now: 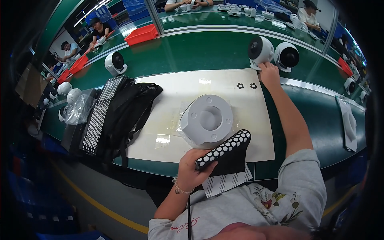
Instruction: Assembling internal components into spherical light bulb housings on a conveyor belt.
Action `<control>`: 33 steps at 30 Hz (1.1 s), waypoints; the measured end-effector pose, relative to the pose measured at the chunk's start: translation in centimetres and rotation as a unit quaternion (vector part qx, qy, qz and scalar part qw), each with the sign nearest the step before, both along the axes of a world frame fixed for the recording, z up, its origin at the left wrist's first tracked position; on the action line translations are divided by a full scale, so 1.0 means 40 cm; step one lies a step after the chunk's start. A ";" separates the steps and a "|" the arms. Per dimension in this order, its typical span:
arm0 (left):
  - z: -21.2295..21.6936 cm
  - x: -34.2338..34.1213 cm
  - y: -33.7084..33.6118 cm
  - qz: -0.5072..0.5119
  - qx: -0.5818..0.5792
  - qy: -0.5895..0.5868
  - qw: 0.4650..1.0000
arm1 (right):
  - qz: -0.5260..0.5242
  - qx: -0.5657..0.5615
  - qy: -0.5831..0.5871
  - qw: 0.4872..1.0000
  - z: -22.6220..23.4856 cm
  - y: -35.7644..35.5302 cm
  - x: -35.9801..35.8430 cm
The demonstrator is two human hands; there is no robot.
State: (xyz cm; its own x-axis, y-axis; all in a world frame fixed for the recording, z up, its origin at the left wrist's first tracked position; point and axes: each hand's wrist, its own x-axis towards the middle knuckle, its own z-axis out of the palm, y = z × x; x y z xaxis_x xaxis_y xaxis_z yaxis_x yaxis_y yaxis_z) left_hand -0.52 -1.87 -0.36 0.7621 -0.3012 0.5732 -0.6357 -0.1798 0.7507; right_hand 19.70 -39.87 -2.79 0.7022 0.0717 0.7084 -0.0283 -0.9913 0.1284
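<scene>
My left hand [191,168] is closed round a folded black sheet with white dots [224,150], held over the mat's near edge. At the far right, my right hand [269,74] grips the base of a white round-headed camera with a black face [262,49]. Another such camera [287,56] stands just to its right. Between my arms, a white ring-shaped base [218,105] with small round pads and a hollow centre lies on clear plastic on the cream mat [160,116]. Two black flower-shaped pieces [247,86] lie near the mat's far right corner.
Black dotted sheets and black mesh cloth [120,112] are piled at the left, beside a clear plastic bag [80,108]. One more camera [115,64] stands at the far left. A red bin [141,35] sits beyond the green bench. Other people work across the lines.
</scene>
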 end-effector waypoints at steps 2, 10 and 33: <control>-0.005 -0.001 0.002 -0.003 -0.005 -0.002 1.000 | 0.001 0.006 0.029 1.000 -0.002 0.009 -0.076; -0.009 -0.001 0.007 -0.013 -0.020 0.011 1.000 | 0.004 0.102 0.243 0.965 0.057 0.101 -0.334; -0.028 -0.014 0.007 0.017 -0.249 0.168 0.954 | 0.461 0.556 0.297 0.624 0.138 0.385 -0.489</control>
State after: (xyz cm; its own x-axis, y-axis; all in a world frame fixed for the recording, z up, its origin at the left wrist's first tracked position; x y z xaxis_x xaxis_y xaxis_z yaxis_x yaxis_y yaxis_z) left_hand -1.07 -1.57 -1.49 0.9322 -0.0266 0.3611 -0.3452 0.2355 0.9085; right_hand 0.15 -24.45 2.72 0.8885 0.3345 0.3142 0.3453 -0.0361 -0.9378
